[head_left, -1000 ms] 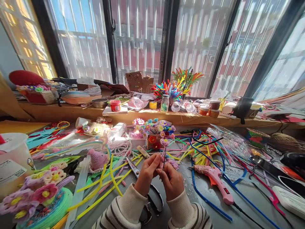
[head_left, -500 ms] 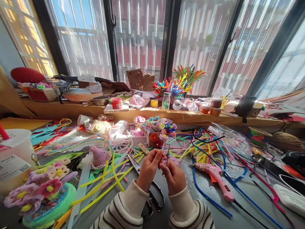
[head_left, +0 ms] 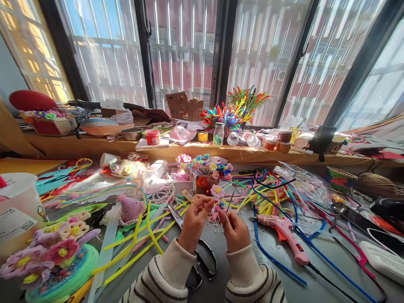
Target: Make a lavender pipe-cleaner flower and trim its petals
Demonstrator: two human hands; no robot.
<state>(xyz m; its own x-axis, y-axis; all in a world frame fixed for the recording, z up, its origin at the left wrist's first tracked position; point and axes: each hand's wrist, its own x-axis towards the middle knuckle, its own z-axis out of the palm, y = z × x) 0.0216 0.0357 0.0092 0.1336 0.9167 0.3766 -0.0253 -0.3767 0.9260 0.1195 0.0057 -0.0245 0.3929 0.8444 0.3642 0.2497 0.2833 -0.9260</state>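
Above the middle of the table, my left hand [head_left: 196, 221] is closed, thumb and fingers pinched together at the stem of a pink fuzzy flower [head_left: 217, 191]. The flower's petals stick up just beyond the fingertips. In my right hand [head_left: 234, 230], also closed, a thin dark rod [head_left: 231, 201] points up and slightly right; whether it is a wire or a tool I cannot tell. A small gap separates the two hands. Under my left wrist lie scissors [head_left: 206, 256] with dark handles, their blades partly hidden. Pink scraps lie on the table behind the hands.
A pink glue gun [head_left: 285, 235] lies at right by blue pipe cleaners. Yellow pipe cleaners [head_left: 126, 257] and a fuzzy flower piece [head_left: 61, 256] are at left, with a drink cup [head_left: 17, 214]. A box of small flowers [head_left: 205, 183] stands behind my hands. Jars line the ledge.
My hands have moved slightly apart. The dark rod, earlier close beside the flower's stem, has shifted right with my right hand and now leans right.
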